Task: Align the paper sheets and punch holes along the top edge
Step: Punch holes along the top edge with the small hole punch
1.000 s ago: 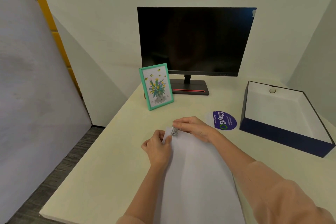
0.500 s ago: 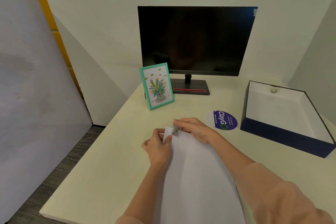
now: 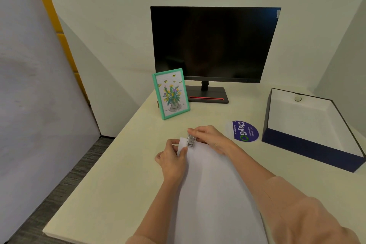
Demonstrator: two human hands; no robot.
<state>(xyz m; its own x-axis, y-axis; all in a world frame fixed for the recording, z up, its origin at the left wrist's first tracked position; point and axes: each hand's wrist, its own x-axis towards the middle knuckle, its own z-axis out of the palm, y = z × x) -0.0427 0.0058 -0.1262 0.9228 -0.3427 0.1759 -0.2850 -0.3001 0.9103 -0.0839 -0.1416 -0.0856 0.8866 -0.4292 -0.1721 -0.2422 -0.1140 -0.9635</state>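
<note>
White paper sheets (image 3: 213, 190) lie stacked on the cream desk (image 3: 111, 180), running from the near edge toward the middle. My left hand (image 3: 172, 161) pinches the stack's far left corner. My right hand (image 3: 211, 138) grips a small clear hole punch (image 3: 191, 140) that sits over the stack's far edge, just right of that corner. My fingers hide most of the punch.
A green picture frame (image 3: 171, 93) stands behind the hands, in front of a dark monitor (image 3: 213, 43). A round purple sticker (image 3: 244, 130) lies on the desk to the right. An open navy box (image 3: 311, 152) sits at the far right. The floor drops off left.
The punch has tilted and slid slightly further onto the paper's far edge. My left hand keeps its pinch on the corner.
</note>
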